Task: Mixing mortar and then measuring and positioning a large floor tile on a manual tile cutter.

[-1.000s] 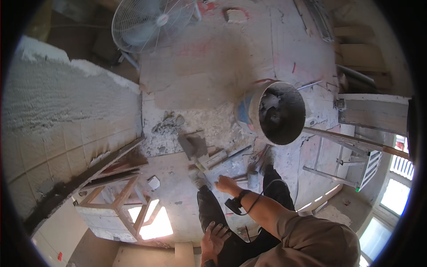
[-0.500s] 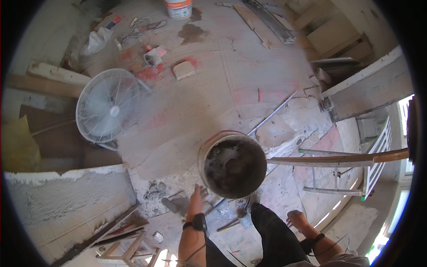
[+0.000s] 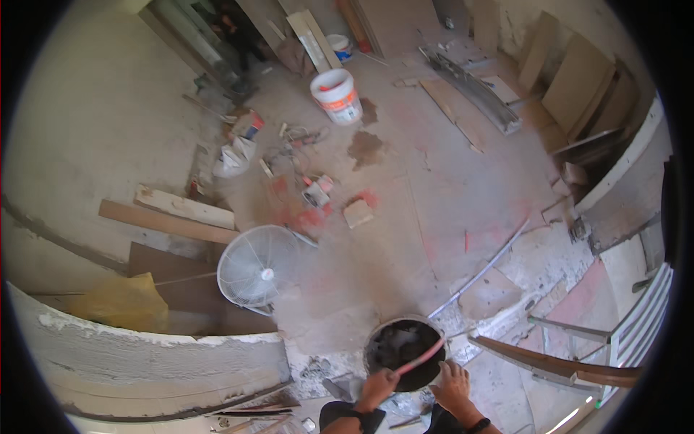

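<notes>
Left hand point(image 3: 377, 389): fingers curled round the near end of a red handle point(image 3: 423, 357), which slanted across the mouth of the bucket point(image 3: 381, 327). Right hand point(image 3: 452, 388): fingers a little apart, pinching nothing that showed, just beside the bucket's right rim; whether it touched the rim could not be told. The bucket sat just beyond and between the two hands, with a dark, lumpy mix point(image 3: 396, 346) inside; depth of fill unclear.

Risks, as judged:
1. Tipping. Only the left hand gripped the handle, off to one side. A pull from there alone could tilt the bucket and slop the mix over the rim.
2. Slipping. If the handle was wet or gritty, it could slide or twist in the left hand under a heavy load; surface not readable.
3. Snagging. A wooden plank point(image 3: 551, 359) reached in close beyond the right hand, and a metal pole point(image 3: 481, 271) lay on the floor farther out, its near end by the bucket. A sideways swing could catch either one.
4. Knuckles. The right hand, so near the plank's end, could be pinched between plank and bucket if the load swung right.
</notes>
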Demonstrator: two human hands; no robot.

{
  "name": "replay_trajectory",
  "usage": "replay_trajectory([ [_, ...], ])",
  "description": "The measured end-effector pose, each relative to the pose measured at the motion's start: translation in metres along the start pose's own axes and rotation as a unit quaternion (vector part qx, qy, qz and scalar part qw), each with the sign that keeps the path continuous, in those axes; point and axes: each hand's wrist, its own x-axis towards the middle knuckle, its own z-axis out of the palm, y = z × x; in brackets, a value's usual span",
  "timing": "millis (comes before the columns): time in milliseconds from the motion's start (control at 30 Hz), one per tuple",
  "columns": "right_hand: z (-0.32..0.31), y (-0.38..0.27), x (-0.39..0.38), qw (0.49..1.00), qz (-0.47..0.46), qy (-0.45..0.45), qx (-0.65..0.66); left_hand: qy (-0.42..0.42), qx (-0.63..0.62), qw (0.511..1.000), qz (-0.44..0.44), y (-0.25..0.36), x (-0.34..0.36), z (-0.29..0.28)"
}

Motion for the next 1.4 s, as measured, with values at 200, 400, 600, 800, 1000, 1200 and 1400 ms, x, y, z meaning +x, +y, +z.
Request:
replay_trajectory([
  [200,0.075,-0.006,0.086,0.816,-0.201,-0.491,-0.226,-0.237,0.061,0.955,0.168,-0.064,0.032,0.067],
  [400,0.056,-0.068,0.122,0.86,-0.107,-0.467,-0.178,-0.362,-0.036,0.912,0.19,-0.067,0.072,-0.001],
  [600,0.068,-0.066,0.14,0.808,-0.113,-0.549,-0.18,-0.41,-0.046,0.888,0.203,-0.058,0.084,0.009],
  [800,0.089,-0.052,0.134,0.778,-0.172,-0.556,-0.236,-0.312,-0.072,0.932,0.171,-0.04,0.072,-0.032],
  [1000,0.06,-0.081,0.162,0.801,-0.205,-0.525,-0.202,-0.262,-0.109,0.948,0.145,-0.021,0.079,-0.098],
  [1200,0.002,-0.196,0.209,0.826,-0.08,-0.52,-0.201,-0.248,-0.153,0.944,0.155,-0.031,0.096,-0.157],
  [1400,-0.009,-0.262,0.252,0.805,-0.113,-0.512,-0.277,-0.226,-0.171,0.948,0.148,-0.029,0.105,-0.221],
])
